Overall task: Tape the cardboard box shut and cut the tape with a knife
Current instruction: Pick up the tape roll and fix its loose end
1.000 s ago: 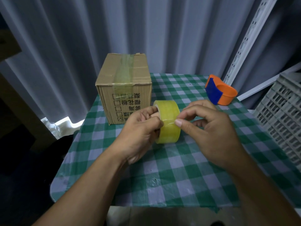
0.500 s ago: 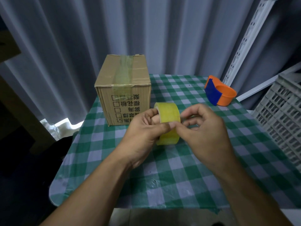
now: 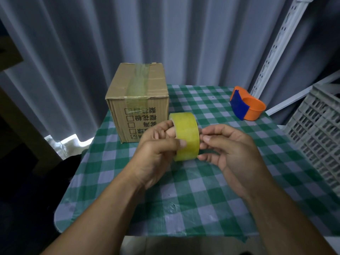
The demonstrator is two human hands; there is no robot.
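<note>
A roll of translucent yellow packing tape (image 3: 185, 136) is held upright above the green-and-white checked tablecloth (image 3: 202, 190), in front of the head camera, its broad outer band facing the viewer. The left hand (image 3: 156, 153) has hold of it: the fingers reach in at the roll's open left side, and the thumb (image 3: 173, 143) presses across the outer band near its middle, so the roll is pinched between thumb and fingers. The right hand (image 3: 231, 153) sits at the roll's right edge with its fingers loosely curled and partly spread; the thumb tip and the forefinger above it lie against or just beside the right rim of the roll, but whether they actually pinch a loose tape end cannot be told, since no free strip is plainly visible. Behind the roll, toward the left rear of the table, stands the brown corrugated cardboard box (image 3: 139, 100), its top flaps closed under a strip of clear tape that runs over the lid and a short way down the printed front face. The roll is near the box's front right corner but apart from it. At the far right of the cloth lies an orange plastic tape cutter with a blue blade guard (image 3: 246, 106), well apart from both hands. A grey plastic lattice crate (image 3: 320, 133) leans at the right edge.
</note>
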